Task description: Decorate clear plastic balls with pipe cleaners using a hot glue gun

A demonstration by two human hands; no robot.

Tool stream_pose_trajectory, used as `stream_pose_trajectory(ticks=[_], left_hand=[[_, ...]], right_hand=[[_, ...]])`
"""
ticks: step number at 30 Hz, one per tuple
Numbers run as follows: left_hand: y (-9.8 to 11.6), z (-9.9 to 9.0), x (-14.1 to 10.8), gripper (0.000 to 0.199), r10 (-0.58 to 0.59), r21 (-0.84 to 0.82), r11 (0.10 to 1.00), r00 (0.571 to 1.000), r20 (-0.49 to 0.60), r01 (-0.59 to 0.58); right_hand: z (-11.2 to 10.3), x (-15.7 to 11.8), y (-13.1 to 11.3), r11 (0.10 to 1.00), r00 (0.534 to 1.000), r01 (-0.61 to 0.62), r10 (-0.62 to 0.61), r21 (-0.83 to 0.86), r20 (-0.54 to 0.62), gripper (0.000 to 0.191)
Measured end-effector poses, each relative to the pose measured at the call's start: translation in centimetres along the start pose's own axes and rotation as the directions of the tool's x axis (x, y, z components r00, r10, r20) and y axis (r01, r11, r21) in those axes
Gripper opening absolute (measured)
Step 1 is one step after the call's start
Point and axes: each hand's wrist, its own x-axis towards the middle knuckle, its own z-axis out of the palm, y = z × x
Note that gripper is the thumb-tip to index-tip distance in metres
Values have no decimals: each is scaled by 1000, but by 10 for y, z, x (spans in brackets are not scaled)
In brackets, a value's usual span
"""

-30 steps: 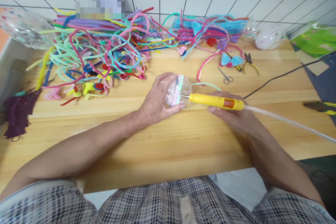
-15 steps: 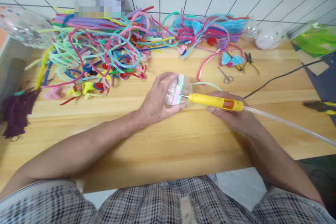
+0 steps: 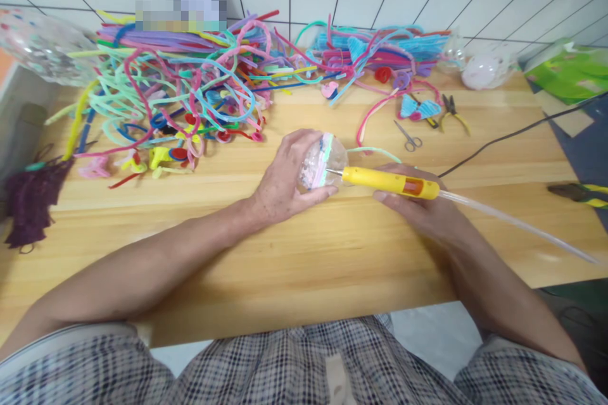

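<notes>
My left hand (image 3: 285, 180) is wrapped round a clear ball (image 3: 337, 155) near the middle of the table. Pink, white and mint fuzzy strips (image 3: 322, 161) run in a band across the ball. My right hand (image 3: 418, 199) holds a yellow glue gun (image 3: 380, 181), whose metal tip points left and meets the band. A clear glue stick (image 3: 517, 224) sticks out of its back end. A mint fuzzy strip (image 3: 375, 150) curves away from the ball behind the glue gun. Part of the ball is hidden by my left fingers.
Piles of coloured pipe cleaners (image 3: 166, 88) lie along the back. Scissors (image 3: 409, 137), pliers (image 3: 453, 114) and a black cable (image 3: 494, 139) are at the right. Another pair of pliers (image 3: 570, 192) rests at the right edge, a purple tassel (image 3: 35, 202) at far left.
The glue stick's rear end has swung slightly and now shows inside the frame. Both hands, the ball and the glue gun have hardly moved.
</notes>
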Motion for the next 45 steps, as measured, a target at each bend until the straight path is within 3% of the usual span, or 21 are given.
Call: stream_pose_trajectory(ticks=[22,36,45], left_hand=[[0,0,-2,97,-43,18,999,999,28,43],[-1,2,-1,87,4,-9,1000,1000,-25,-4],[-1,3,-2,88,-4,-12,1000,1000,-31,4]], right_hand=[[0,-3,-11,999,1000,25,-26,-26,-10,13],[1,-1,-9,991,992,124,-126,-57,-19,10],[2,-3,-8,990,992,124,-126,-65,-26,10]])
